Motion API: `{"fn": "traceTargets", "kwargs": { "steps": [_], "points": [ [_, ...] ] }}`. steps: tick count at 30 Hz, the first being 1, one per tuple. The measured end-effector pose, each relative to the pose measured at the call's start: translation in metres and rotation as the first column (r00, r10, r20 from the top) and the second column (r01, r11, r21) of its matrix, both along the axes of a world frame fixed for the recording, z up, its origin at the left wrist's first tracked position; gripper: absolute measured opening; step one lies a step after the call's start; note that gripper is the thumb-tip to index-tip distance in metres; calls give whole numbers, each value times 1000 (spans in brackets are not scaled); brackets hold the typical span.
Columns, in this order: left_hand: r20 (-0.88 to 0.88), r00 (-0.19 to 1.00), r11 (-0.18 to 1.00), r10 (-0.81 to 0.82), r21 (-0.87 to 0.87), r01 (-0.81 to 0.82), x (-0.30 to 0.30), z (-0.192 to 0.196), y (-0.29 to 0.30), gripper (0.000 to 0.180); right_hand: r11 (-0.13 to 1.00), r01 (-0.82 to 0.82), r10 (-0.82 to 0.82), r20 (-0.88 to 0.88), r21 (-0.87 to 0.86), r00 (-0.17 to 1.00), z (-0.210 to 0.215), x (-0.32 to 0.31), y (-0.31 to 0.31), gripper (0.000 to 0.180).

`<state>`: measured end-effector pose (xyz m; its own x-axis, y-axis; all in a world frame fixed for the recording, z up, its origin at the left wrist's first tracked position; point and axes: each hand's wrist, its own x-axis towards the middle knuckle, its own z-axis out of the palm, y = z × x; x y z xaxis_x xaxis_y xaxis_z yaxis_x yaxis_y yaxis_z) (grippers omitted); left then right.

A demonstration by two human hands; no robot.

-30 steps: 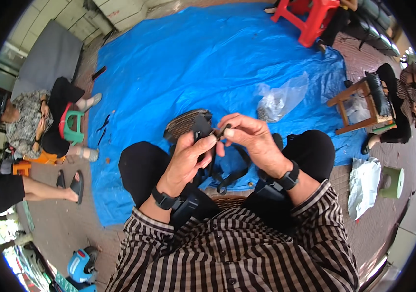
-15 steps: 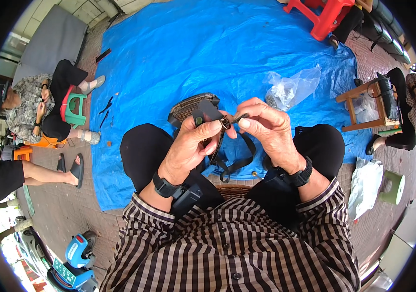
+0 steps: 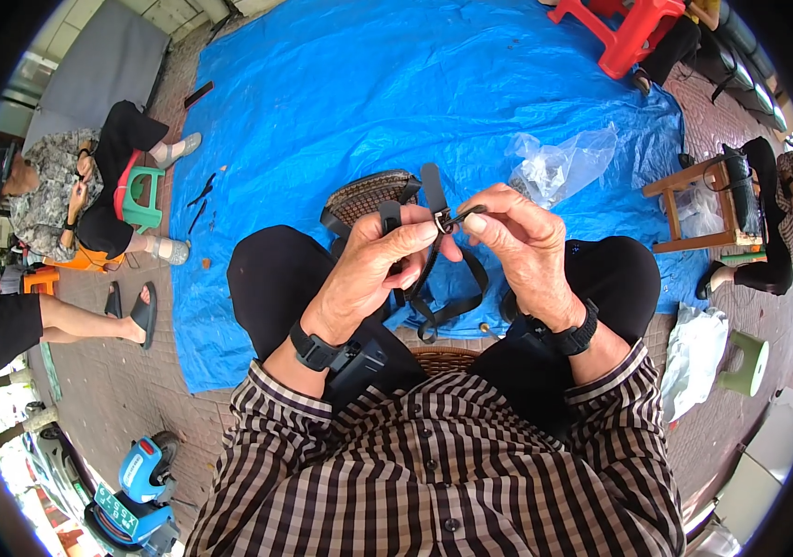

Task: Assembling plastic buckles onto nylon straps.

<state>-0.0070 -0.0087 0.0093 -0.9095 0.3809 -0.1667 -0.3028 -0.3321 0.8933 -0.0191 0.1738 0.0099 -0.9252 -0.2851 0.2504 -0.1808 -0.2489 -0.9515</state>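
Listener: Who is in front of you, and what are the hands holding?

Onlooker: A seated person [image 3: 424, 520] wearing a black-and-tan checked shirt [image 3: 396, 455], both hands close together in front of the body. The left hand [image 3: 352, 267] has thumb and fingers pinched on a flat black strap [image 3: 433, 188], right beside a small, shiny metal ring [image 3: 441, 223]. One strap end stands up above the thumb.

Listener: And the right hand?

Onlooker: The right hand [image 3: 528, 252] grips a thin dark strip [image 3: 469, 213] between thumb and fingers, just right of the ring. I cannot tell whether strip and strap are one piece.

Listener: What lies around them?

Onlooker: A crinkled blue plastic tarp [image 3: 322, 102] covers the ground ahead. On it, just beyond the left hand, sits a brown patterned bag [image 3: 367, 197] with black edging. A clear plastic bag [image 3: 565, 170] lies farther right. Near the tarp's right edge stands a wooden stool [image 3: 684, 176]. Well off to the left, another person [image 3: 58, 181] sits near a green plastic stool [image 3: 141, 200].
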Motion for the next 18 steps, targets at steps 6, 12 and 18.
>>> {"fn": "traceTargets", "kwargs": {
  "steps": [6, 12, 18],
  "points": [
    [-9, 1000, 999, -3, -38, 3, 1, 1, 2, 20, 999, 46, -45, -63, 21, 997, -2, 0, -2, 9],
    [-29, 999, 999, 35, -34, -35, 1, 1, 4, 23, 986, 92, -77, -109, 139, 991, -5, 0, -1, 10],
    [-3, 999, 999, 36, 15, -36, 1, -1, 1, 24, 988, 76, -69, -62, 135, 996, -3, 1, -2, 11]
  ]
}}
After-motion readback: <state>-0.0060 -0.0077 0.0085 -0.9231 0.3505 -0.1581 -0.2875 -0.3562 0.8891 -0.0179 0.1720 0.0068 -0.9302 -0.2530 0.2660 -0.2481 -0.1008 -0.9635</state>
